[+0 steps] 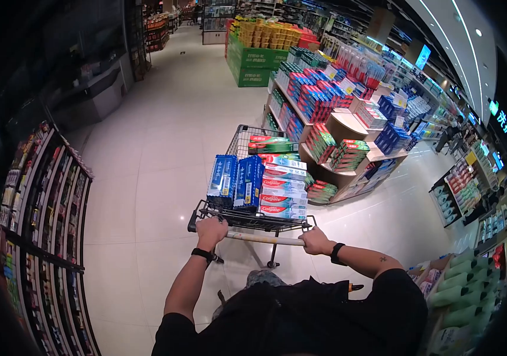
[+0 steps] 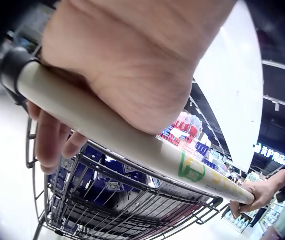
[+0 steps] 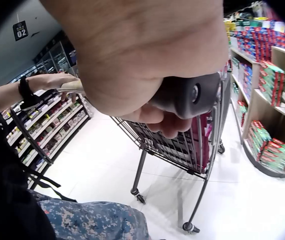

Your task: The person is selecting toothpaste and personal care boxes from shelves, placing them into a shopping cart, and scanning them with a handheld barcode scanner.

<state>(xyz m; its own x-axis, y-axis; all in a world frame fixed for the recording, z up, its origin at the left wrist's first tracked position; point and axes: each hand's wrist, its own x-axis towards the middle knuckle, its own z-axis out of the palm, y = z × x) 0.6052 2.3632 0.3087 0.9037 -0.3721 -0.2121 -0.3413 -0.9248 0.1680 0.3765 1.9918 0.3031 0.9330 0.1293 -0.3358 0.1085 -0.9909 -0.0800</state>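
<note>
Both hands hold the pale bar handle [image 1: 262, 238] of a wire shopping cart [image 1: 239, 142]. My left hand [image 1: 210, 233] is at its left end; in the left wrist view the palm lies on the bar and the fingers [image 2: 50, 142] hang over its far side. At the right end, my right hand [image 1: 317, 242] grips the bar near a dark end cap [image 3: 190, 95], fingertips curled underneath. Two blue packs [image 1: 248, 181] stand in the cart's near left. Beside them is a stack of Colgate toothpaste boxes [image 1: 283, 199], with red-and-green boxes [image 1: 272, 144] farther forward.
A tiered display of toothpaste boxes [image 1: 321, 142] rises close to the cart's right side. On the left stands a long packed shelf rack [image 1: 43, 196]. Green cartons topped with yellow tubs [image 1: 259, 59] are ahead, right of a tiled aisle [image 1: 164, 107]. Green bottles [image 1: 458, 291] line the near right.
</note>
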